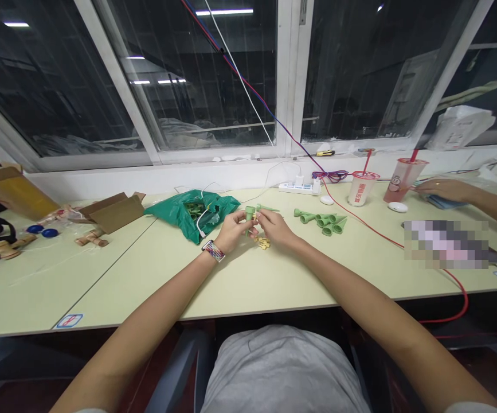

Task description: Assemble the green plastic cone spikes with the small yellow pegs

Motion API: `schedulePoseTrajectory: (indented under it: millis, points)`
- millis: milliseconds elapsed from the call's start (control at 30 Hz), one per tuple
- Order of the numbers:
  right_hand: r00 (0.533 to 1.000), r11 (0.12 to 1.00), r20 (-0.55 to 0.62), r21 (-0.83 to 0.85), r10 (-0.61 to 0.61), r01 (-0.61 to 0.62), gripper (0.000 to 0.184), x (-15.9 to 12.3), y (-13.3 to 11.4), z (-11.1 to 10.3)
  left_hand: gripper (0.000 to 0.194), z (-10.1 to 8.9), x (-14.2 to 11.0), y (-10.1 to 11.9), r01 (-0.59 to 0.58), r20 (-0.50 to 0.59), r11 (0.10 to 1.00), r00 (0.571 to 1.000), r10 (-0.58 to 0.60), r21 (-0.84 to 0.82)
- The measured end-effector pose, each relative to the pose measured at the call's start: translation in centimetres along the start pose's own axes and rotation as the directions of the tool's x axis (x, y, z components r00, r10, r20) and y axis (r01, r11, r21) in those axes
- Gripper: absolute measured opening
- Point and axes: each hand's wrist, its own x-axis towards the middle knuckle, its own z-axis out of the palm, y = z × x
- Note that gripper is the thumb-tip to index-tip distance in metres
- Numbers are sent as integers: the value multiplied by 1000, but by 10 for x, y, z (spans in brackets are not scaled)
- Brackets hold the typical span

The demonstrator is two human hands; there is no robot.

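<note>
My left hand [232,230] and my right hand [274,228] meet over the middle of the pale yellow-green table [248,281]. The left hand's fingers are wrapped round a green cone-shaped plastic piece [249,214] that stands upright. The right hand pinches a small yellowish part [257,217] against that piece. Several small yellow parts [263,243] lie on the table just under the hands. A colourful band sits on my left wrist [213,250].
A green plastic bag [192,212] with parts and a white cable lies left of the hands. Several green cones [323,221] lie to the right. Beyond are a power strip [298,187], two cups [362,187], red cable, cardboard box [114,211], wooden pieces, and another person's hand [443,189].
</note>
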Motion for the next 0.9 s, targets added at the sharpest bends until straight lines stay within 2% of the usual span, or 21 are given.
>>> schedulePoseTrajectory:
  millis: [167,333,467,600,733,800,833,900]
  points:
    - [999,997,8,-61,-41,41,35,2,-2,-2,37,-1,1,-2,46,14,997,999,-45,-56]
    - [998,997,2,-40,-63,63,37,2,-3,-2,39,-2,1,-2,50,24,996,999,-48,-73]
    - [998,992,49,112,50,-55,41,3,-2,0,38,-4,1,-3,20,54,999,998,-18,-41]
    - [992,965,75,232,105,-119,45,5,1,4,39,-4,0,-3,23,41,999,999,-21,-30]
    - [943,840,176,429,283,-332,46,8,1,7,39,-3,1,-1,10,23,1000,1000,-10,-12]
    - [917,799,225,450,331,-399,47,8,-1,6,38,-2,1,-1,13,35,1000,999,-13,-16]
    - [922,824,211,415,324,-385,46,7,-3,5,38,-1,1,-1,20,45,999,999,-19,-27]
    - [968,942,105,229,229,-247,41,3,-8,2,36,0,1,1,45,70,996,997,-40,-75]
